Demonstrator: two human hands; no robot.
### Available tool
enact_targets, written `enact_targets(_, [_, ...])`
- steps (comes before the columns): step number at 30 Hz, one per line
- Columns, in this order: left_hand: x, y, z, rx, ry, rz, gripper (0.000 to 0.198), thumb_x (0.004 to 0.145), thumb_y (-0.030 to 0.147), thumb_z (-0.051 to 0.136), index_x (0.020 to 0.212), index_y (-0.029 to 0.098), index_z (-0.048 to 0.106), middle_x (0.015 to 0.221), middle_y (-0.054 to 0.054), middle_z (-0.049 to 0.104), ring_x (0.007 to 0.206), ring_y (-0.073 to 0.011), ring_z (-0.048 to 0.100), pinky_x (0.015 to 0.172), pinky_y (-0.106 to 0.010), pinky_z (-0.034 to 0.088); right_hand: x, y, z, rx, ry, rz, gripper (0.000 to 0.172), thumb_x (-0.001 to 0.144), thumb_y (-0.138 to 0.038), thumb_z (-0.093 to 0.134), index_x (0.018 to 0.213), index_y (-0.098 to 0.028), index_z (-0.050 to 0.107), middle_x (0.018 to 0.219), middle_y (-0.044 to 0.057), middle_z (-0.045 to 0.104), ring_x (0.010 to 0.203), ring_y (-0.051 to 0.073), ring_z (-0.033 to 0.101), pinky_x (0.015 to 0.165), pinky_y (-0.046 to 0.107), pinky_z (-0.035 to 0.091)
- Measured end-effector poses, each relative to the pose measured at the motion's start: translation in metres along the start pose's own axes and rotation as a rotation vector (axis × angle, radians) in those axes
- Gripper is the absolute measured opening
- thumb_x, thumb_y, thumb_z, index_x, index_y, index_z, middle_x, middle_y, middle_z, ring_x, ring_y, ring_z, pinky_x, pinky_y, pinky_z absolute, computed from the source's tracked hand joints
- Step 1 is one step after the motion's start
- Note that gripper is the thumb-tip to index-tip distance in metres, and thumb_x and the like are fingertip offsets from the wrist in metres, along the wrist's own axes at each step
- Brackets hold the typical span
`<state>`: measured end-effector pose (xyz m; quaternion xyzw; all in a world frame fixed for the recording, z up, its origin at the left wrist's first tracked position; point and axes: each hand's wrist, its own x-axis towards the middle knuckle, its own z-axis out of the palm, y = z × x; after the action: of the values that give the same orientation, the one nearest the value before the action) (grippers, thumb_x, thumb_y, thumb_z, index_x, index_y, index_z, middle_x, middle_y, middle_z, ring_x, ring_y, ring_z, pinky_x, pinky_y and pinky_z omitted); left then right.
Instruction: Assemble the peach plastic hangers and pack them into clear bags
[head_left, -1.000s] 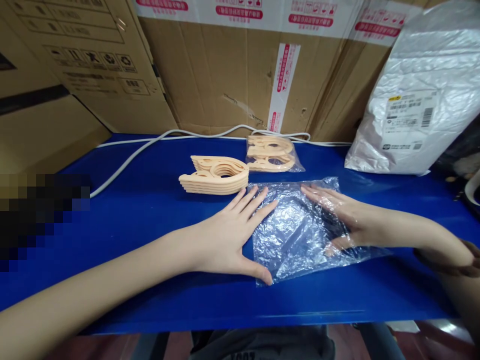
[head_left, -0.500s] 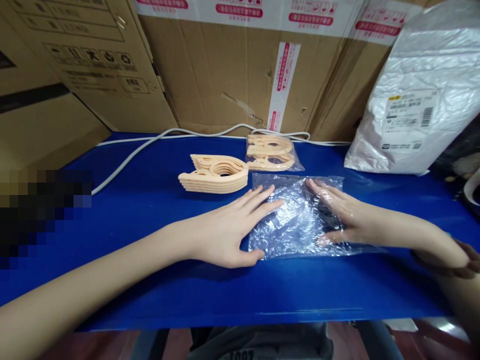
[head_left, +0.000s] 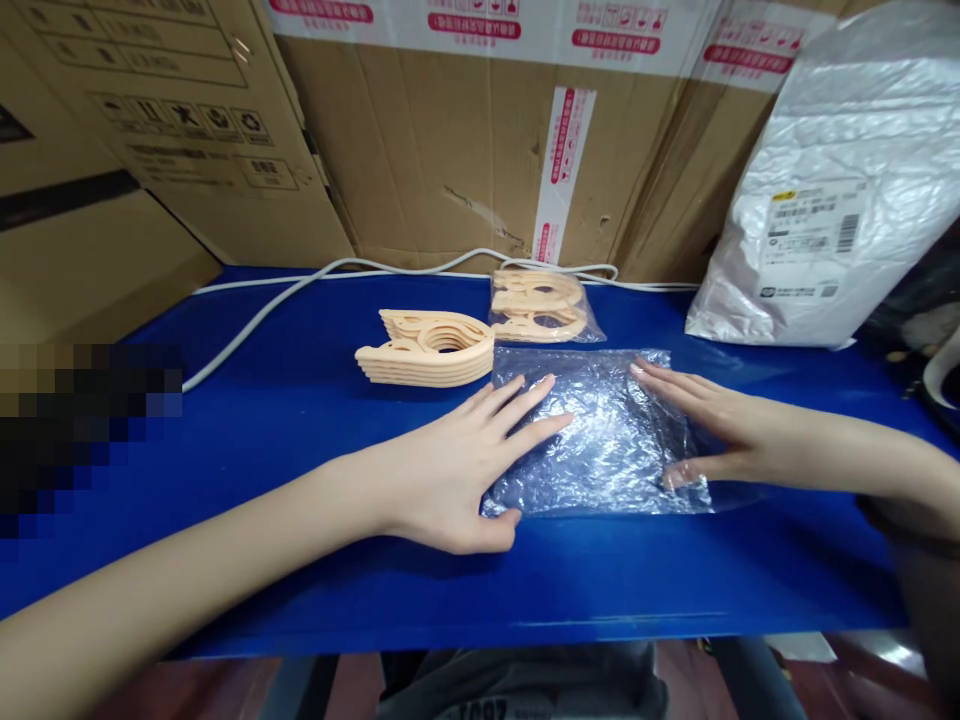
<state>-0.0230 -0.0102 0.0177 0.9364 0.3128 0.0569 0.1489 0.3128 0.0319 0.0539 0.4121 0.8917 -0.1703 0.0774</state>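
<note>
A clear, crinkled plastic bag [head_left: 592,450] lies flat on the blue table [head_left: 420,590]. My left hand [head_left: 472,460] rests with spread fingers on the bag's left part. At the bag's right edge is my right hand [head_left: 705,420], fingers apart, fingertips touching the film. Behind my left hand sits a stack of cream plastic folding hangers [head_left: 431,350]. Beside that stack, just behind the bag, more cream hangers in a clear wrapper [head_left: 544,305] lie on the table.
Cardboard boxes [head_left: 450,150] stand along the back and left. A white cable [head_left: 262,325] runs along the rear of the table. At the back right leans a white shipping bag [head_left: 810,220] with a label. Dark items are at the right edge.
My right hand has moved to the right, out toward the bag's right edge. My left hand has shifted very slightly, and the bag looks flatter and a little farther left.
</note>
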Motion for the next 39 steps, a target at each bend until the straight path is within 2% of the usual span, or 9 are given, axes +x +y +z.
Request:
enact_targets(6, [0.005, -0.002, 0.008, 0.054, 0.092, 0.032, 0.08, 0.092, 0.063, 0.047, 0.156, 0.022, 0.021, 0.164, -0.016, 0.009, 0.147, -0.0423, 0.021, 0.117, -0.059, 0.024, -0.005, -0.001, -0.003, 0.009, 0.055, 0.052, 0.118, 0.073, -0.066, 0.069, 0.159, -0.015, 0.007, 0.16, 0.017, 0.027, 0.138, 0.045, 0.039, 0.11, 0.055, 0.042])
enact_targets(9, [0.005, -0.005, 0.009, 0.042, 0.097, 0.042, 0.075, 0.095, 0.062, 0.043, 0.156, 0.022, 0.022, 0.164, -0.015, 0.011, 0.148, -0.0403, 0.02, 0.117, -0.057, 0.024, -0.004, 0.0, -0.005, -0.02, 0.027, 0.094, 0.116, 0.072, -0.069, 0.067, 0.159, -0.012, 0.015, 0.155, 0.02, 0.037, 0.133, 0.046, 0.045, 0.107, 0.057, 0.044])
enact_targets(13, [0.007, -0.008, 0.009, 0.108, 0.129, 0.053, 0.065, 0.099, 0.051, 0.042, 0.153, 0.018, 0.026, 0.163, -0.017, 0.014, 0.149, -0.0375, 0.019, 0.119, -0.056, 0.022, -0.002, 0.003, -0.006, -0.082, -0.019, 0.064, 0.102, 0.072, -0.072, 0.065, 0.153, -0.015, 0.037, 0.154, 0.019, 0.04, 0.138, 0.045, 0.04, 0.11, 0.059, 0.039])
enact_targets(18, [0.008, -0.017, -0.015, 0.203, 0.444, 0.163, 0.055, 0.099, 0.05, 0.042, 0.142, 0.016, 0.037, 0.158, -0.017, 0.031, 0.149, -0.0278, 0.025, 0.121, -0.049, 0.022, -0.003, 0.006, -0.003, -0.091, -0.008, 0.046, 0.093, 0.076, -0.069, 0.065, 0.153, -0.024, 0.037, 0.159, 0.017, 0.032, 0.141, 0.044, 0.035, 0.107, 0.062, 0.039])
enact_targets(21, [0.004, -0.034, -0.035, 0.313, 0.541, 0.075, 0.057, 0.097, 0.055, 0.042, 0.142, 0.019, 0.038, 0.152, -0.015, 0.042, 0.143, -0.028, 0.036, 0.118, -0.05, 0.027, -0.002, 0.006, -0.004, -0.109, -0.013, 0.02, 0.09, 0.078, -0.068, 0.063, 0.154, -0.029, 0.034, 0.158, 0.016, 0.035, 0.14, 0.044, 0.037, 0.105, 0.063, 0.041])
enact_targets(24, [-0.002, -0.057, -0.048, 0.497, 0.519, -0.079, 0.078, 0.09, 0.073, 0.042, 0.138, 0.012, 0.046, 0.139, -0.019, 0.055, 0.129, -0.0347, 0.05, 0.114, -0.052, 0.029, 0.001, 0.005, -0.007, -0.125, -0.013, 0.009, 0.084, 0.08, -0.07, 0.058, 0.149, -0.023, 0.045, 0.154, 0.018, 0.041, 0.137, 0.043, 0.042, 0.103, 0.061, 0.043])
enact_targets(28, [-0.006, -0.083, -0.049, 0.628, 0.37, -0.247, 0.099, 0.081, 0.086, 0.035, 0.135, 0.005, 0.051, 0.117, -0.021, 0.067, 0.106, -0.0371, 0.062, 0.098, -0.053, 0.041, 0.007, 0.004, -0.009, -0.092, 0.048, -0.007, 0.076, 0.085, -0.071, 0.05, 0.137, -0.017, 0.058, 0.149, 0.019, 0.047, 0.131, 0.039, 0.051, 0.103, 0.056, 0.047])
enact_targets(35, [-0.004, -0.092, -0.045, 0.621, 0.308, -0.239, 0.081, 0.083, 0.083, 0.036, 0.108, 0.012, 0.065, 0.1, -0.013, 0.067, 0.093, -0.0311, 0.062, 0.088, -0.049, 0.044, 0.007, 0.006, -0.01, -0.022, 0.093, -0.007, 0.054, 0.083, -0.062, 0.058, 0.119, -0.022, 0.066, 0.123, 0.013, 0.066, 0.109, 0.035, 0.064, 0.091, 0.051, 0.052])
enact_targets(39, [-0.006, -0.084, -0.049, 0.578, 0.359, -0.219, 0.076, 0.087, 0.078, 0.039, 0.112, 0.011, 0.062, 0.103, -0.011, 0.065, 0.096, -0.0285, 0.06, 0.092, -0.046, 0.044, 0.006, 0.007, -0.014, -0.029, 0.19, 0.014, 0.033, 0.089, -0.052, 0.052, 0.101, -0.023, 0.063, 0.106, 0.01, 0.066, 0.089, 0.028, 0.065, 0.079, 0.046, 0.052])
